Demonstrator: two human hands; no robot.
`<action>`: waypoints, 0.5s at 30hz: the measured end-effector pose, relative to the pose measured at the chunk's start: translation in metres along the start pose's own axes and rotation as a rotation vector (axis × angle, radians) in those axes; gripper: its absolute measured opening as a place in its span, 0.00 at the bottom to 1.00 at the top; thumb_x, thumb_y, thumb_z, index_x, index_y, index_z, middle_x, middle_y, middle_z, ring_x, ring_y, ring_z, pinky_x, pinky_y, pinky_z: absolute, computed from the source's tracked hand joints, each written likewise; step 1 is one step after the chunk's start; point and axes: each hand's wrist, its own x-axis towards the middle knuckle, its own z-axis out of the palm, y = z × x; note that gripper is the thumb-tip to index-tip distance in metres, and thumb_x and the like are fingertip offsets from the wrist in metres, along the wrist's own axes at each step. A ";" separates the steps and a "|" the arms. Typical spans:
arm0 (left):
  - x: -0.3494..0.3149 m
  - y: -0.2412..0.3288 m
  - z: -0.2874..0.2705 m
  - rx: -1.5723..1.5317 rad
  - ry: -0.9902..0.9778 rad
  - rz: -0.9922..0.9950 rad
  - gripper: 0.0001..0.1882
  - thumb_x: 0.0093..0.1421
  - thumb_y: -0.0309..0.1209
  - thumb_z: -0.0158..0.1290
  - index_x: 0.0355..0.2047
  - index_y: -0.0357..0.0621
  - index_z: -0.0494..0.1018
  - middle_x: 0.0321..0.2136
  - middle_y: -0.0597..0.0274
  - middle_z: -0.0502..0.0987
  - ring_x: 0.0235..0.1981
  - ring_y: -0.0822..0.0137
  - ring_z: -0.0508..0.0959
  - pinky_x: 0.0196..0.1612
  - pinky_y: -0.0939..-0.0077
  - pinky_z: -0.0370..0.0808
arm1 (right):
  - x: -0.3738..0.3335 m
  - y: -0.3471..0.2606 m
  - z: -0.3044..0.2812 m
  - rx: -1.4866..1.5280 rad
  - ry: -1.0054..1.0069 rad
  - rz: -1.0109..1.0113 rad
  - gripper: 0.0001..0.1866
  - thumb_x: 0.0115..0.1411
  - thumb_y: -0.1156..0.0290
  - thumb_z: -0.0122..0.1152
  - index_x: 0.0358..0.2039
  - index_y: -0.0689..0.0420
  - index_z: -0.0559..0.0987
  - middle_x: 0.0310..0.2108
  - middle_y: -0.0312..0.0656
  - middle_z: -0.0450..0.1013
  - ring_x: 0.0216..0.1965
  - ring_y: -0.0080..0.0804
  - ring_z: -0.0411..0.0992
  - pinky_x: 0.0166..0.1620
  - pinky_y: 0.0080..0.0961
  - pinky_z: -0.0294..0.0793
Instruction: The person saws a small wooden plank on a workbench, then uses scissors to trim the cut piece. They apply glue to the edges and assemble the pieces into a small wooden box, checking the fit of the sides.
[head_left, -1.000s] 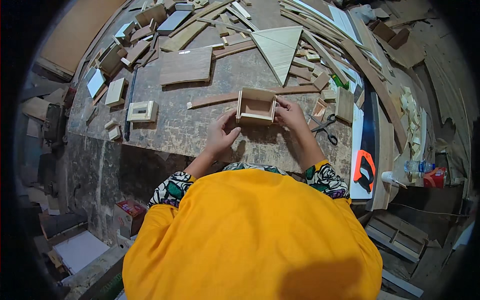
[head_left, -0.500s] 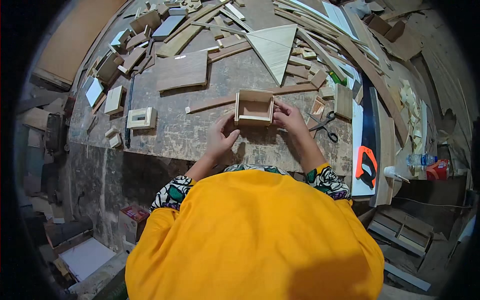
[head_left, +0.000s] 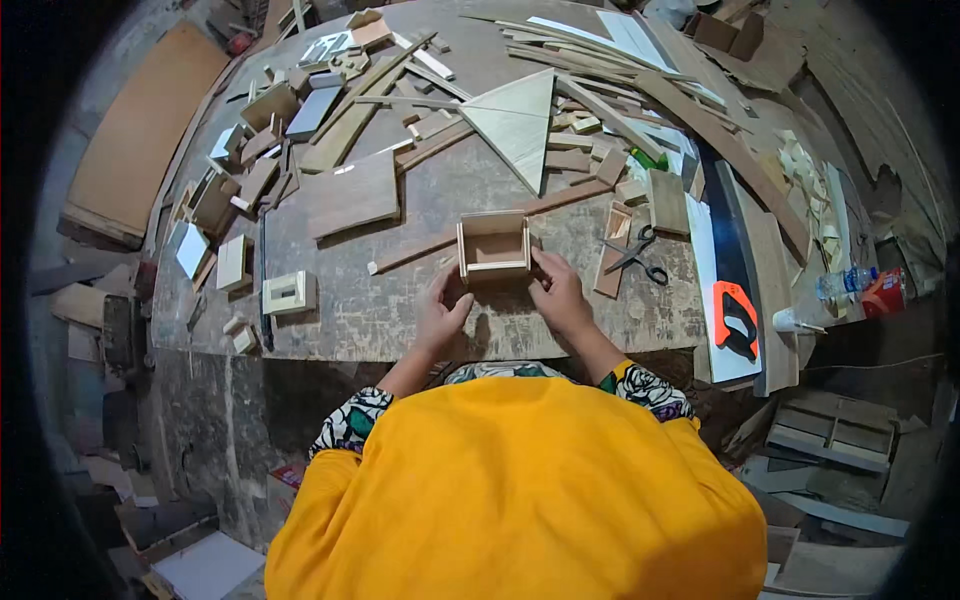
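Box on bench, gripped by left hand and right hand fingers at near corners; uneven squeeze could rack joints.

Small open wooden box, pale plywood, square, four thin walls and a flat bottom, no lid. Standing upright on the worktop, opening upward, near the front edge. Held at its near corners: left hand at the near-left corner, right hand at the near-right. Inside bare, slightly darker than the rims.
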 end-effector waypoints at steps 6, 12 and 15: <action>0.001 0.002 0.000 -0.052 0.000 0.069 0.29 0.49 0.25 0.54 0.54 0.37 0.66 0.44 0.48 0.75 0.48 0.59 0.75 0.51 0.68 0.71 | -0.006 -0.003 0.005 -0.149 0.040 -0.037 0.27 0.45 0.79 0.52 0.50 0.64 0.72 0.44 0.50 0.67 0.40 0.44 0.70 0.41 0.29 0.71; 0.002 -0.001 -0.004 -0.056 -0.093 0.024 0.29 0.54 0.19 0.50 0.58 0.37 0.62 0.50 0.55 0.71 0.50 0.67 0.72 0.53 0.73 0.68 | -0.015 -0.004 0.014 -0.029 0.119 0.072 0.31 0.45 0.79 0.53 0.54 0.59 0.71 0.42 0.44 0.68 0.32 0.30 0.68 0.35 0.23 0.71; 0.003 -0.007 -0.004 -0.127 -0.080 0.022 0.30 0.54 0.19 0.50 0.59 0.36 0.61 0.51 0.54 0.70 0.50 0.67 0.72 0.53 0.74 0.68 | -0.019 -0.011 0.012 -0.011 0.126 0.075 0.31 0.45 0.79 0.54 0.55 0.57 0.71 0.43 0.43 0.68 0.32 0.30 0.68 0.36 0.22 0.71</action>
